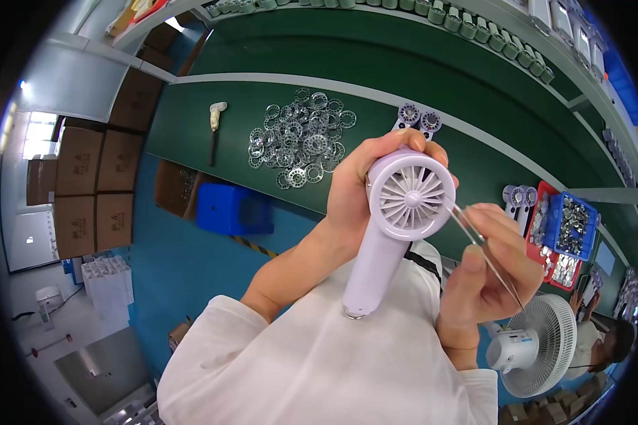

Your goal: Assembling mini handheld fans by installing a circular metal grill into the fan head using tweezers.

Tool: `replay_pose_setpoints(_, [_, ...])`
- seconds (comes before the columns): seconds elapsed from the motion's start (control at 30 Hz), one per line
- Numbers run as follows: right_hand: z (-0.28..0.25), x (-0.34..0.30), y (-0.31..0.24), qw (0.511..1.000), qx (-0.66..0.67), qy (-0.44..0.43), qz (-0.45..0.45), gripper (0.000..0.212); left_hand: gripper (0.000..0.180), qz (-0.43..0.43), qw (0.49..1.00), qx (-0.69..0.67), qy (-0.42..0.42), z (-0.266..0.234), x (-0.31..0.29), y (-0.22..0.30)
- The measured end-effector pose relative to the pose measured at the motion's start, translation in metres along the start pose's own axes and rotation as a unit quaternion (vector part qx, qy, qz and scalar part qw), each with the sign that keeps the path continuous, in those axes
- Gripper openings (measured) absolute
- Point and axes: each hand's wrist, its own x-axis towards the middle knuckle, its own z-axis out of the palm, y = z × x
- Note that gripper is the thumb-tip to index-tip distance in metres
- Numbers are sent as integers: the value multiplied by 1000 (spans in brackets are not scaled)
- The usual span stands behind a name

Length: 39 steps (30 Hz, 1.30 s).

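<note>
Two hands are working on one lilac handheld fan (379,265), which I see held up in front of the white shirt (333,354), clear of the green worktop (184,127), its handle slanting down toward the chest. My left hand (351,180) is wrapped around the back and side of the fan's head, gripping it so that the round grille (412,198) faces me. My right hand (493,273) pinches a pair of thin tweezers (502,275) between thumb and fingers, the tips at the right edge of the grille; from here I can't tell whether they touch it or hover just over it.

I read the step in hand as fine work at the grille's rim, perhaps seating it or picking at something there. To my mind the next move calls for a firm left grip, so the head doesn't turn, and a small, light motion of the tips that spares the spokes and the lilac finish.

Beyond the fan, loose clear plastic rings (315,144) lie heaped on the worktop, and another pair of lilac fan bodies (430,122) rests just behind the left hand.
</note>
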Motion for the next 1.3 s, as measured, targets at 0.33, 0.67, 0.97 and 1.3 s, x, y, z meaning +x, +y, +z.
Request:
replay_pose_setpoints(0.33, [-3, 14, 4, 999, -17, -48, 13, 36, 27, -22, 999, 17, 28, 2, 2, -4])
replay_pose_setpoints(0.67, [-11, 23, 10, 999, 8, -40, 15, 35, 28, -58, 996, 14, 72, 4, 5, -1])
replay_pose_setpoints(0.97, [-15, 26, 5, 999, -6, -41, 19, 33, 28, -68, 994, 5, 85, 6, 7, -1])
replay_pose_setpoints(1.3, [-13, 31, 8, 994, -56, -94, 10, 28, 28, -72, 995, 11, 73, 0, 6, -1])
